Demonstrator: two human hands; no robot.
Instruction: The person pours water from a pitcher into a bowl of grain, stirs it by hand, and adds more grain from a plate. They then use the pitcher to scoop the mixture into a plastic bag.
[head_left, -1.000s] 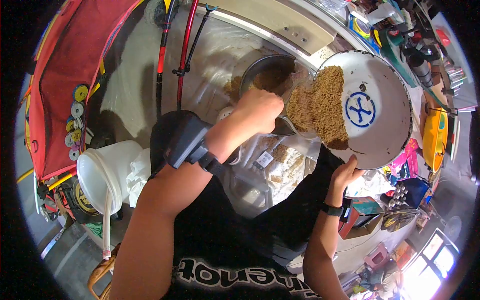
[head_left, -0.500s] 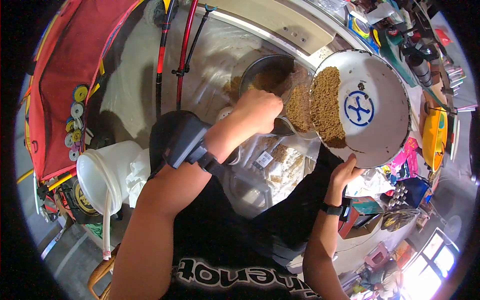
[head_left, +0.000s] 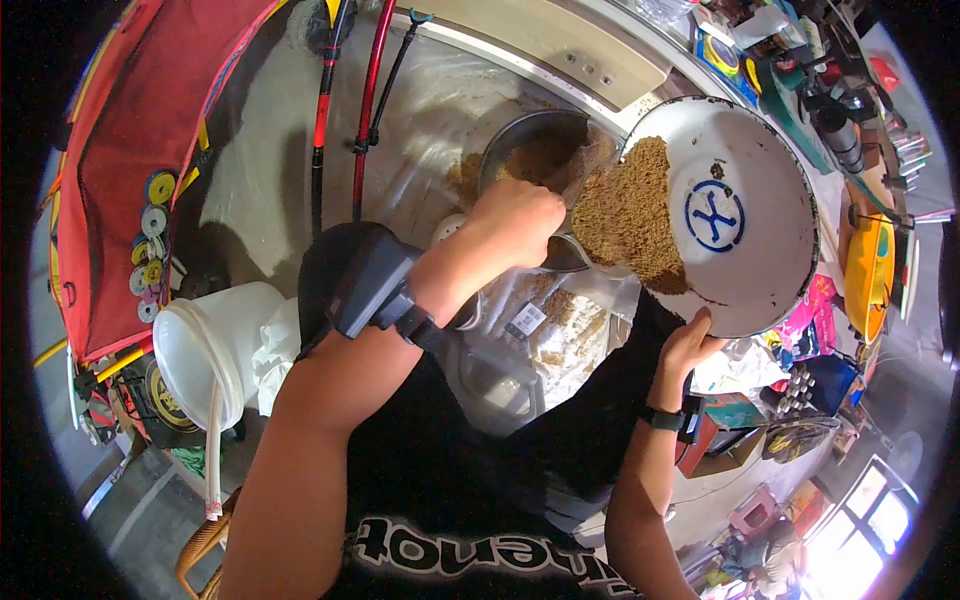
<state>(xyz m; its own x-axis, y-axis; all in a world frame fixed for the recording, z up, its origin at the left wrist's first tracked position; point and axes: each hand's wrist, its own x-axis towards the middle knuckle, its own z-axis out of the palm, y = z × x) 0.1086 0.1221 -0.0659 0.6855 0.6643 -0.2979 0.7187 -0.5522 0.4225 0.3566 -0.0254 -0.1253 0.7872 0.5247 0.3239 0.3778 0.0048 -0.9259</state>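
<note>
My right hand (head_left: 689, 347) grips the lower rim of a white enamel basin (head_left: 770, 240) with a blue mark, tilted steeply to the left. Brown granular material (head_left: 625, 220) slides from the basin over its left edge. Under that edge is a clear plastic bag (head_left: 590, 165), and my left hand (head_left: 515, 222) is shut on the bag's rim. Behind the bag stands a metal bowl (head_left: 535, 135) with more brown grains. A black device is strapped to my left forearm.
Clear packets (head_left: 545, 325) of the same grains lie on plastic sheeting below the bag. A white bucket (head_left: 205, 350) stands at left, beside a red cloth (head_left: 130, 150) with coloured spools. Red and black poles (head_left: 365, 110) lean at the back. Cluttered shelves fill the right side.
The basin has tilted a little further and the brown grains have slid further toward its left edge. Both hands stay where they were.
</note>
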